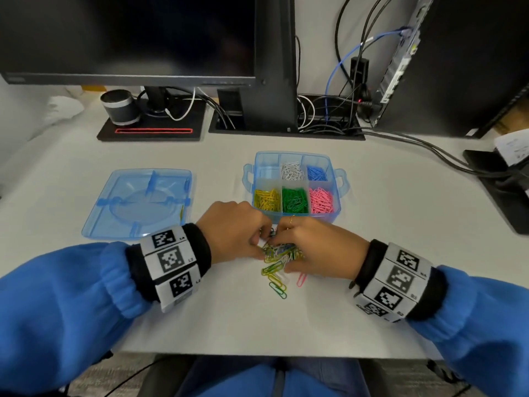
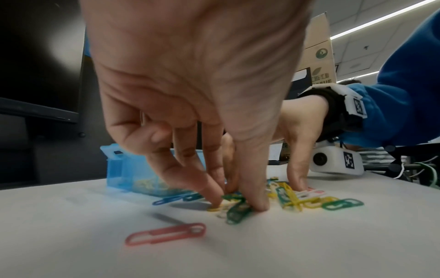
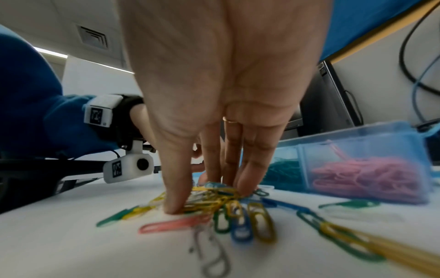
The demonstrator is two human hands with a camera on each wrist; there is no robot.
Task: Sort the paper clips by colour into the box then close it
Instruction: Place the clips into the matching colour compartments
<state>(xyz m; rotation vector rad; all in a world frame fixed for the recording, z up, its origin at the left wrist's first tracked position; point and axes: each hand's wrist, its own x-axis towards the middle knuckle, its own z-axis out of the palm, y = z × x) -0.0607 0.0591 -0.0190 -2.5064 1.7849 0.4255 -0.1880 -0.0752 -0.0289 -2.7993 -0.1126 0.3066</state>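
both hands down on the mixed clip pile (image 1: 279, 257) on the tabletop (image 1: 386, 253), just in front of the compartment box (image 1: 296, 187). left hand (image 1: 236, 229) fingers (image 2: 258, 202) curled, tips pressing into the clips; can't tell if any clip is actually pinched. right hand (image 1: 320, 246) fingers (image 3: 175, 205) near straight, tips on the pile, holding nothing clearly. lid (image 1: 140, 203) lies open to the left, apart from the box. advice: spread the pile flat, slide out one colour at a time, untangle linked clips before lifting, drop into the matching compartment.
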